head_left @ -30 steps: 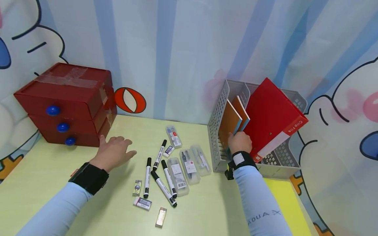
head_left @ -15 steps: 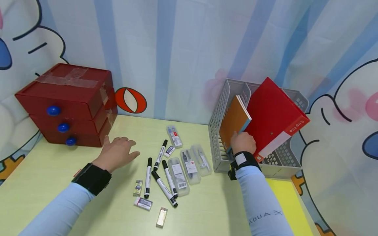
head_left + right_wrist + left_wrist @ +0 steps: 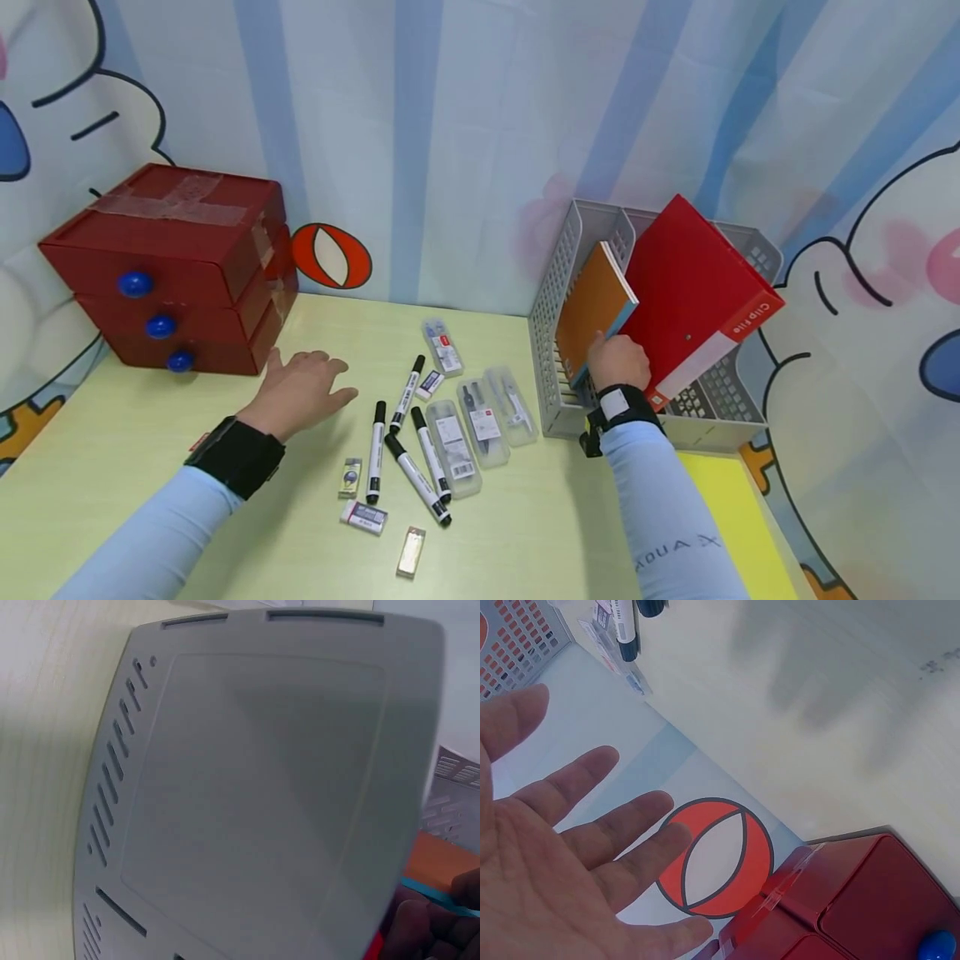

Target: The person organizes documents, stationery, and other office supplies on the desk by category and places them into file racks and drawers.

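Orange notebooks with blue spines (image 3: 596, 312) stand together, leaning right, in the left compartment of a grey file rack (image 3: 551, 333). My right hand (image 3: 618, 362) grips them at the lower front edge. In the right wrist view, the fingers (image 3: 409, 930) lie on one side of the blue spine and the thumb on the other; the rack's front hides much of the hand. A red clip file (image 3: 693, 292) leans in the rack beside this hand. My left hand (image 3: 300, 393) hovers over the table with fingers spread and holds nothing, nearest the red drawer box (image 3: 172, 267).
Several black-capped markers (image 3: 377, 450), clear plastic cases (image 3: 453, 450) and small eraser packs (image 3: 363, 517) lie mid-table. A yellow sheet or folder (image 3: 731, 517) lies in front of the rack. A patterned curtain (image 3: 465, 150) hangs behind.
The left notebook has moved right against the other, closing the gap between them, with my right hand shifting slightly right. My left hand has drifted a little to the right.
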Motion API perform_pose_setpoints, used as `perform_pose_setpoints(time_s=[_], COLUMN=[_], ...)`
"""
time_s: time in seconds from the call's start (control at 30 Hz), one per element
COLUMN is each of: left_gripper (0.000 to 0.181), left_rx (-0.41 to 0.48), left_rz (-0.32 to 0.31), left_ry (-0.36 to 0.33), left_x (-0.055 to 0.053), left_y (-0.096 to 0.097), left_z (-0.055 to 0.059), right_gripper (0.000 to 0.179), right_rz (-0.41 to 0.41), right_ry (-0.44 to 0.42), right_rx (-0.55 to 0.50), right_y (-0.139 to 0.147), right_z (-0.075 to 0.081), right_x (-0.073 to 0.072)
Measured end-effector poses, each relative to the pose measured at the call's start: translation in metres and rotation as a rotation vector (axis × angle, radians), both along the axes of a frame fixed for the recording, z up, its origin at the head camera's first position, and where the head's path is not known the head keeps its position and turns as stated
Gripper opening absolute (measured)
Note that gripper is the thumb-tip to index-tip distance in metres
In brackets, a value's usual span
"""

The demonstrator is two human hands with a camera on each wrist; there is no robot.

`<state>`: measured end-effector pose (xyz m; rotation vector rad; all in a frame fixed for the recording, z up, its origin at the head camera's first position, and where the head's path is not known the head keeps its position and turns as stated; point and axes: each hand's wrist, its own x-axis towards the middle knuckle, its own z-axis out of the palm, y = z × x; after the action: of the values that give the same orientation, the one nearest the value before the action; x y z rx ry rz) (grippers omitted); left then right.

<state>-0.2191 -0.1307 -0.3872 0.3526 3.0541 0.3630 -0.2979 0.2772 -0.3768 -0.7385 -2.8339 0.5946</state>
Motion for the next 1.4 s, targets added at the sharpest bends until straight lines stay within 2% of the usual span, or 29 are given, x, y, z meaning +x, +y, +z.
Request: perform_pose_setpoints(time_s=[0.27,0.7,0.9,1.03,1.17,1.27,1.4], left_gripper=[0.052,0.051,0.051,0.051,0.051,0.051,0.051], left_rx=[0.003,0.01,0.02,0.023,0.022,0.025,0.028], left_rz=[-0.003,-0.008,-0.011,-0.019,-0.022,-0.023,-0.028], left_ry=[-0.023,-0.023,-0.022,-0.029,-0.032,-0.033,-0.036], left_x=[-0.002,-0.003,-0.001,0.0,0.0,0.0,0.0], left_y=[0.002,0.001,0.001,0.002,0.003,0.004,0.006], left_z=[-0.001,-0.006,-0.008,-0.01,-0.012,-0.011,-0.009], right_gripper=[0.049,0.051,0.047,0.045,0.045,0.047,0.045], right_rz=[0.035,0.122,0.185,0.211,0.198,0.151,0.089], right_ry=[0.035,0.09,0.11,0.18,0.224,0.186,0.062], right_rx=[0.029,0.002,0.021,-0.011,-0.039,-0.049,-0.052], right_y=[0.003,-0.002,-0.001,0.004,0.016,0.03,0.056], right_z=[-0.001,0.005,0.004,0.003,0.001,0.003,0.005], right_x=[0.009,0.041,0.063,0.079,0.096,0.107,0.119])
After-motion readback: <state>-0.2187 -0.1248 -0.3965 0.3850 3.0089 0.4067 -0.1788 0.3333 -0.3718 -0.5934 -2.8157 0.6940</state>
